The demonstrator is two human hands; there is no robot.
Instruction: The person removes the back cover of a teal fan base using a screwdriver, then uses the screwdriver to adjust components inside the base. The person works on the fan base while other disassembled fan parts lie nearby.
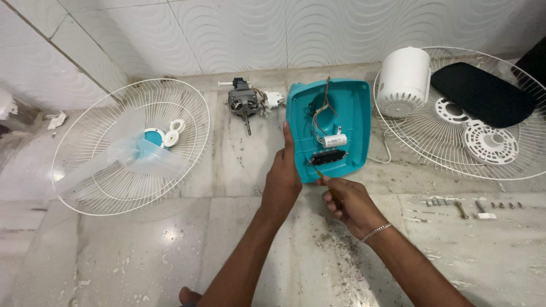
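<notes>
Right hand [348, 200]: just below the near edge of the teal base shell [329, 129], fingers curled tight round a thin screwdriver [322, 177] whose tip reaches up to the black switch block [328, 157] inside the shell; a bead bracelet [376, 231] sits on the wrist
Left hand [282, 177]: at the shell's left edge, fingers closed against the rim and thumb laid up along it, steadying it
Teal base shell: lies open side up on the pale marble floor [142, 256], between both hands and the wall; the switch block sits near its lower edge, a small white cylinder part [334, 140] just above that, and thin wires [321, 108] run up toward the shell's top
Screws and small parts [466, 209]: in a loose row on the floor, right of the shell and nearer than it
Left grille [129, 146]: well left of the shell, a white wire guard lying flat with a translucent blade [122, 159] and teal hub in it
Motor [243, 103]: bare, with its shaft pointing down, just left of the shell's top corner, near the wall
White motor cover [404, 81]: just right of the shell's top, resting on the rim of a second wire grille [512, 153]
Black oval panel [482, 94]: inside that second grille, far right of the shell, beside white round fittings [490, 142]
</notes>
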